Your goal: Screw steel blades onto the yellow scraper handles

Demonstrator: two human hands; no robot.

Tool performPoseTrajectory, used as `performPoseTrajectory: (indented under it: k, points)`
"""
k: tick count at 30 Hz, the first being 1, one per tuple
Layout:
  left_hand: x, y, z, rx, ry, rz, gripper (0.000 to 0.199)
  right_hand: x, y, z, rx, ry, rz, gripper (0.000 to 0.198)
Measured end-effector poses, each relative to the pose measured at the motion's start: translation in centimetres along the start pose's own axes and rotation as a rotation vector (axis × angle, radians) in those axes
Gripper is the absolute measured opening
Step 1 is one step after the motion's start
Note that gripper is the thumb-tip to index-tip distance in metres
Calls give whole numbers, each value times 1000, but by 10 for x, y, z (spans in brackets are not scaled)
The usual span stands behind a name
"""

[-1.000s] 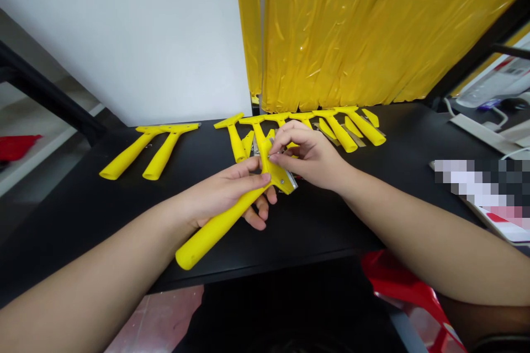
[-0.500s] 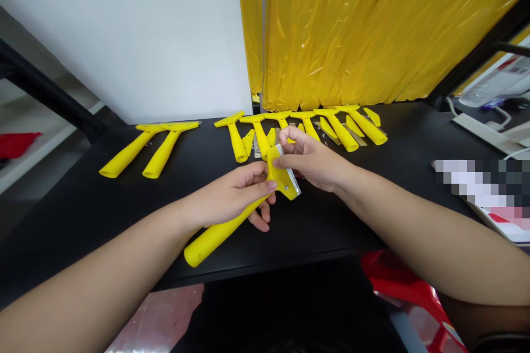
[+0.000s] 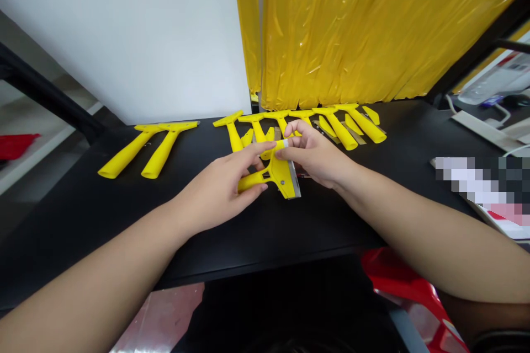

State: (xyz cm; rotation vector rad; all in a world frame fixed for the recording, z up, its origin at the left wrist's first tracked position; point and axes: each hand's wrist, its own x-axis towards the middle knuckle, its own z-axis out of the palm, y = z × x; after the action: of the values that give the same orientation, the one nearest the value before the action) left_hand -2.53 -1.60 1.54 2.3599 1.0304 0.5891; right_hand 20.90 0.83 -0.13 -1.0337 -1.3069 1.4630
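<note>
A yellow scraper (image 3: pixel 284 174) with a metal blade along its head is held over the black table. My left hand (image 3: pixel 226 185) is closed around its handle, thumb below and index finger reaching up to the head's top corner. At that same corner, my right hand (image 3: pixel 311 153) pinches the head by the blade edge, its thumb on the near face. A screw shows on the lower part of the head. The handle's far end is hidden behind my left hand. Just beyond my hands lie several yellow scraper handles (image 3: pixel 340 128) in a row.
Two more yellow scraper handles (image 3: pixel 165 149) lie at the table's left. Small yellow plates (image 3: pixel 371 115) and metal strips lie among the row. A white panel (image 3: pixel 165 38) and yellow plastic sheeting (image 3: pixel 351 27) stand behind the black table (image 3: pixel 199 253). Papers (image 3: pixel 484 198) rest at right.
The scraper has turned so its handle points more leftward. My left hand has shifted its grip, its index finger now up at the head's corner. My right hand stays at the blade edge.
</note>
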Motion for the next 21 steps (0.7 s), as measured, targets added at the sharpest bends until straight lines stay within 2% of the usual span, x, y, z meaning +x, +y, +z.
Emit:
performPoseTrajectory:
  k: [3,5,7,10,13,14,16,21]
  points:
    - [1,-1,-1,182,6,96,51,0,-1,1,64,-10,-4,53]
    - [2,-2,-2,207,20,113,50,1,-3,-4,68,-25,-15,53]
    - [2,-5,-2,152,59,96,49,2,-6,-14,-14,-59,-37,43]
    - [5,-6,-2,-171,155,-63,42,3,-12,-33,-448,-169,-132,20]
    - [10,-5,-3,-632,223,-266,19,1,-15,-42,-899,-404,-266,12]
    - [12,-5,-4,-750,227,-307,12,-1,-15,-41,-971,-487,-310,9]
    - [15,-4,-5,-903,208,-366,13,-3,-14,-34,-1046,-614,-389,13]
    - [19,-4,-7,-1076,158,-454,19,-9,-8,-12,-1227,-681,-489,15]
